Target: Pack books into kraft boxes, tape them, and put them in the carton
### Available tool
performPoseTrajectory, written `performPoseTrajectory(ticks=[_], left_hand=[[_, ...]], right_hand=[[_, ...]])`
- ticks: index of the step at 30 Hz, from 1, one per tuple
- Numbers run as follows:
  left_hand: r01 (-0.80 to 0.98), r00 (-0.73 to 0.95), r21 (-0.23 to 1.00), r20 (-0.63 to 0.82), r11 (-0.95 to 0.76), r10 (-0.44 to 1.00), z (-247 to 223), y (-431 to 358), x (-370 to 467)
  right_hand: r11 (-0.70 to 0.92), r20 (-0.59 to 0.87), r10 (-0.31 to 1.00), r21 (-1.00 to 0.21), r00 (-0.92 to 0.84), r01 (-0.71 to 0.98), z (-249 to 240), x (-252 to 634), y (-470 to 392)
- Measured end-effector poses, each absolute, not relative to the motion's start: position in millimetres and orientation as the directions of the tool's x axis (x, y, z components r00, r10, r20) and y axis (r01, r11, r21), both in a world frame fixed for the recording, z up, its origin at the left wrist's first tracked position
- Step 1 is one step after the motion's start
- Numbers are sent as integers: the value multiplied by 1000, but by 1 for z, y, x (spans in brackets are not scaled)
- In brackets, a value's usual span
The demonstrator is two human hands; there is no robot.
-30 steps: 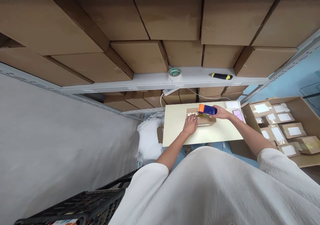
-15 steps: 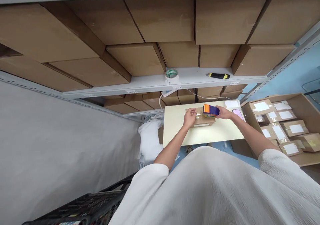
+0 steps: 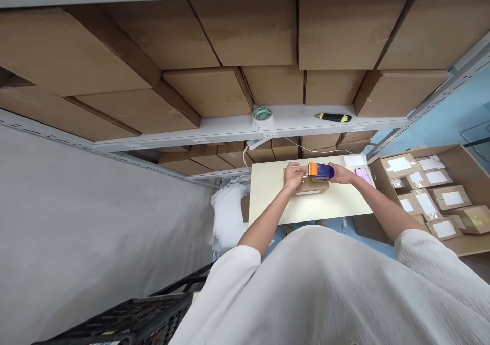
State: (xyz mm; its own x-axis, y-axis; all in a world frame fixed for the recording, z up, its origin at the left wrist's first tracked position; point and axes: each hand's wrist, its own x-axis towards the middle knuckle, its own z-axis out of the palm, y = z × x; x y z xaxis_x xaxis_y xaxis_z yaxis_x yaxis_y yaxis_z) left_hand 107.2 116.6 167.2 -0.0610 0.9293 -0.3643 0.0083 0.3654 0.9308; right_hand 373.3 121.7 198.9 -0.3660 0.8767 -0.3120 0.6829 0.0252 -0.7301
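Observation:
A small cardboard box (image 3: 312, 187) with a white label on its near side sits on a pale yellow tabletop (image 3: 271, 197). My right hand (image 3: 340, 173) is wrapped round a blue and orange tape dispenser (image 3: 321, 170), held just over the box's right part. At the box's left part is my left hand (image 3: 293, 176), its fingers drawn together close to the dispenser's orange front end. Whatever lies between those fingertips is too small to make out. Shiny clear tape shows on the box top between the hands.
An open carton (image 3: 474, 181) of labelled boxes stands at the right, beside a phone (image 3: 363, 175). A shelf above bears large cartons (image 3: 245, 31), a tape roll (image 3: 262, 115) and a utility knife (image 3: 335, 117). A black crate (image 3: 153, 314) is at lower left, near white bags (image 3: 228, 212).
The tape dispenser has shifted slightly left and its orange end is now closer to my left hand. My left fingers have reached toward it. The box stays in place.

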Motion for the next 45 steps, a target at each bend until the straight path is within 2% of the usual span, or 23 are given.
performPoseTrajectory(ticks=[5, 16, 21, 34, 45], left_hand=[[27, -117, 927, -369, 374, 922, 161, 115, 89], [-48, -224, 937, -348, 346, 910, 139, 122, 14], [-143, -277, 902, -432, 407, 858, 116, 119, -25], [-235, -250, 875, -475, 423, 844, 76, 110, -21], [-216, -158, 813, -575, 540, 803, 51, 110, 0]], right_hand=[[118, -303, 852, -683, -427, 721, 210, 358, 126], [273, -428, 783, -416, -452, 867, 227, 340, 151], [369, -413, 777, -314, -475, 875, 234, 337, 156], [427, -456, 765, -168, -454, 888, 246, 317, 162], [381, -496, 768, -152, -404, 912, 249, 311, 162]])
